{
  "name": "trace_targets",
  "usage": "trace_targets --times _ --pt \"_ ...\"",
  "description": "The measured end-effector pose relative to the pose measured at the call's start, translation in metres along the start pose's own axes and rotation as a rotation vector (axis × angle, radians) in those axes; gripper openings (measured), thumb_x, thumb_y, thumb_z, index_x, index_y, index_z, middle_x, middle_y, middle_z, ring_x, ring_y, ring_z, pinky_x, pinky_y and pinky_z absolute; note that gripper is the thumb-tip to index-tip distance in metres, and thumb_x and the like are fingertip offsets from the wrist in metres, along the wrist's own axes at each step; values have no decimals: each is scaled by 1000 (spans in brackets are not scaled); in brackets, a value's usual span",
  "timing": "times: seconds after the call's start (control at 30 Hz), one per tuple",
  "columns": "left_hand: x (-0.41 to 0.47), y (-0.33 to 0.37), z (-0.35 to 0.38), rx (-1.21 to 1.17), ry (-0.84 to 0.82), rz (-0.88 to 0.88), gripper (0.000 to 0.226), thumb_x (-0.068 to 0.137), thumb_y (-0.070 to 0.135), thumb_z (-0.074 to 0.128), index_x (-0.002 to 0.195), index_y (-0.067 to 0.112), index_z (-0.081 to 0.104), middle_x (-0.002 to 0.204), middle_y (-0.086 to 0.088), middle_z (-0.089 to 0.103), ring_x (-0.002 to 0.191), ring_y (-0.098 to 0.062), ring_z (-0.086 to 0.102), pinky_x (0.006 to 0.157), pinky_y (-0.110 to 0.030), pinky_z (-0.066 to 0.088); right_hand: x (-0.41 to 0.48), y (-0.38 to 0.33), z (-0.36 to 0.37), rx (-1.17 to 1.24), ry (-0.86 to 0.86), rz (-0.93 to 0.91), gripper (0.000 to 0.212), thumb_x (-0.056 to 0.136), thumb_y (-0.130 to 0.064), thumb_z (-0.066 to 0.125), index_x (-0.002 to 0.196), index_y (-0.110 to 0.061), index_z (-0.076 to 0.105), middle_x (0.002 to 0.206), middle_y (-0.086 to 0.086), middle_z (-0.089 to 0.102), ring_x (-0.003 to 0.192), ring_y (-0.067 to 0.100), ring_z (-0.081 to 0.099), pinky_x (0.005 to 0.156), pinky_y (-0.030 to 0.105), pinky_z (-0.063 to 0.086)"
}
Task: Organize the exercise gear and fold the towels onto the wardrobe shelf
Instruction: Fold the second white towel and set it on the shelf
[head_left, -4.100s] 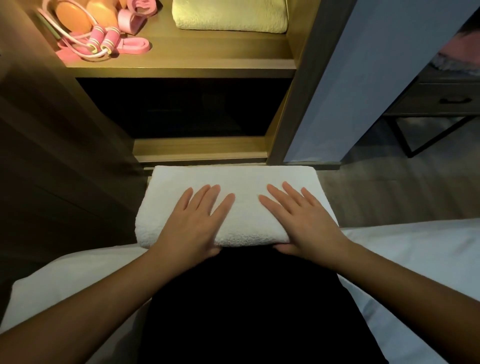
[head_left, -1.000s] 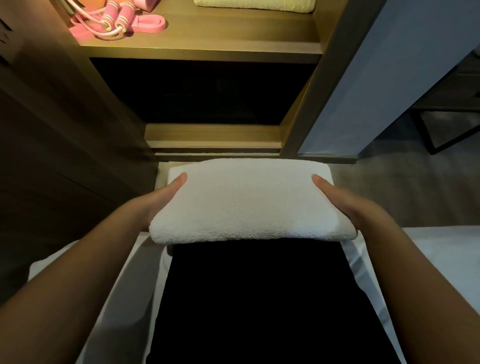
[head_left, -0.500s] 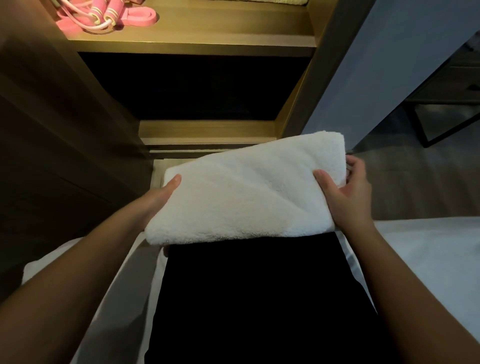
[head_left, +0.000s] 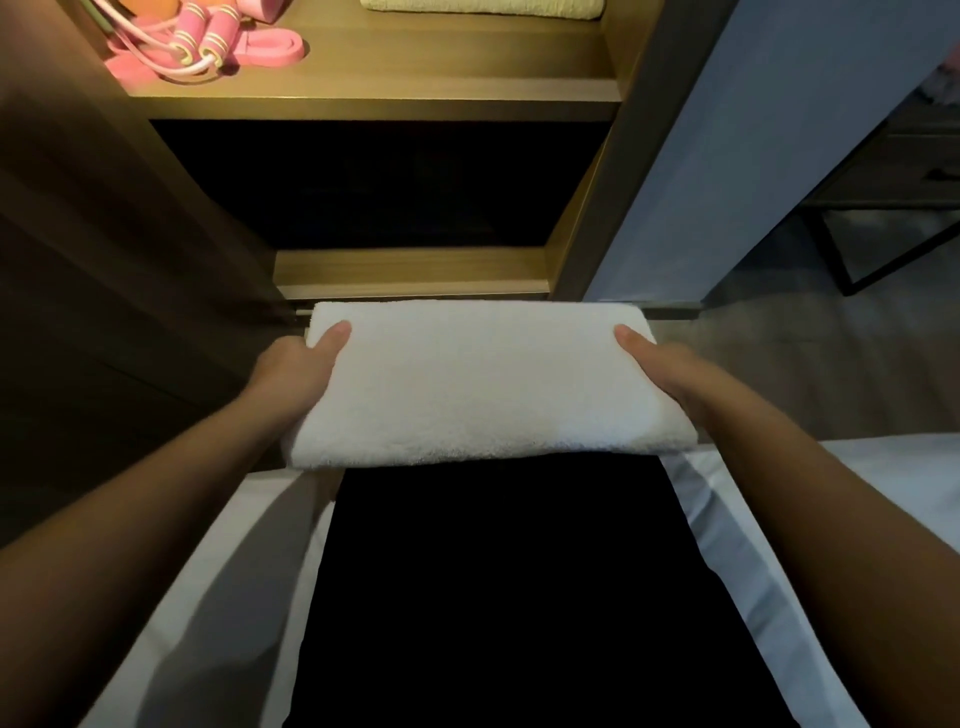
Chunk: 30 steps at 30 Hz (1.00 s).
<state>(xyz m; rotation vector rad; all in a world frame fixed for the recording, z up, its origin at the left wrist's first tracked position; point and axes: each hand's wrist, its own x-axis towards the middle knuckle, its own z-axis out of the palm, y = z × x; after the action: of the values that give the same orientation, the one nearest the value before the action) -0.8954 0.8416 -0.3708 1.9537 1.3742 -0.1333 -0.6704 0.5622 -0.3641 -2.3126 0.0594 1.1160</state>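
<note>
White terry cloth filled the middle of the view: a folded white towel (head_left: 488, 384) was held level in front of the open wardrobe, just below and in front of its lower ledge (head_left: 410, 267), above the person's dark lap (head_left: 509, 597). The left hand (head_left: 296, 374) gripped the towel's left end and the right hand (head_left: 670, 379) gripped its right end. Each thumb lay flat on the top face, pointing toward the wardrobe. The other fingers of both hands were hidden under the cloth, so how they lay could not be told. The towel's long folded edge faced the person and looked thick and rounded. Higher up, the lit wardrobe shelf (head_left: 415, 67) carried the pink gear at its left side. A jump rope (head_left: 202, 36) with pink handles and a pale cord lay there, touching a flat pink band (head_left: 270, 49) just to its right. An orange item (head_left: 156, 8) behind them was cut off by the frame. A pale yellow-green towel (head_left: 483, 6) sat folded at the back right of the same shelf, well apart from the pink things. Between shelf and ledge the compartment was dark. White bedding (head_left: 831, 478) spread on both sides of the lap, a grey panel (head_left: 753, 130) stood to the right of the wardrobe, and a dark metal-framed table (head_left: 883, 208) stood beyond it on the floor.
</note>
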Motion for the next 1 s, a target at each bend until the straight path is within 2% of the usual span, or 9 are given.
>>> trace_targets --times 0.1,0.17,0.3,0.4,0.5,0.57,0.7,0.87,1.0 --pt "-10 -13 6 -60 137 191 49 96 59 40 104 13 54 97 -2 58 74 -8 51 59 -25 35 5 16 0 17 -48 86 74 90 -71 34 135 -14 47 137 14 51 116 33 51 93 44 41" --pt "-10 -17 7 -105 104 191 48 95 60 40 107 15 53 94 2 58 77 -7 53 60 -25 37 6 17 -2 23 -83 84 72 89 -72 36 133 -17 48 131 12 54 114 32 53 97 45 43" --pt "2 -5 -3 -290 -278 -197 50 96 54 46 118 10 58 117 -11 64 99 -28 62 85 -40 48 11 6 -18 152 -193 130 46 94 -50 52 121 -13 56 97 9 69 87 28 65 64 37 52" --pt "12 6 -19 -375 -464 -349 41 93 48 52 110 12 61 103 -14 71 96 -32 65 91 -41 47 12 -7 -24 139 -194 144 40 88 -37 57 118 -11 56 106 14 68 96 33 64 72 39 51" --pt "20 16 -17 -330 -454 -344 63 91 61 45 130 13 55 122 -13 63 122 -35 55 108 -46 38 11 -22 -13 180 -124 119 30 94 -40 47 94 -14 62 83 9 71 73 25 66 64 30 51" --pt "19 22 -8 -303 -385 -317 73 92 67 39 141 14 46 141 -13 51 130 -35 48 112 -47 33 12 -32 -2 170 -53 36 31 101 -45 39 90 -25 60 99 2 67 72 15 59 73 27 48" --pt "22 33 4 -242 -160 -216 80 95 65 36 147 5 36 149 -15 42 131 -36 44 112 -46 31 14 -31 3 140 33 -6 63 97 -61 34 144 -19 42 145 10 46 123 27 49 108 42 36" --pt "24 41 -1 -138 -50 -141 81 93 69 31 142 5 40 137 -18 50 119 -38 51 104 -47 39 9 -36 3 158 50 -31 70 91 -72 31 134 -19 45 123 6 56 95 27 57 76 38 42" --pt "26 34 -4 -218 -23 -183 71 96 62 37 139 5 44 131 -16 55 115 -35 54 103 -45 42 15 -30 -9 229 92 -33 58 93 -66 36 124 -19 50 129 8 58 91 25 56 79 38 44"
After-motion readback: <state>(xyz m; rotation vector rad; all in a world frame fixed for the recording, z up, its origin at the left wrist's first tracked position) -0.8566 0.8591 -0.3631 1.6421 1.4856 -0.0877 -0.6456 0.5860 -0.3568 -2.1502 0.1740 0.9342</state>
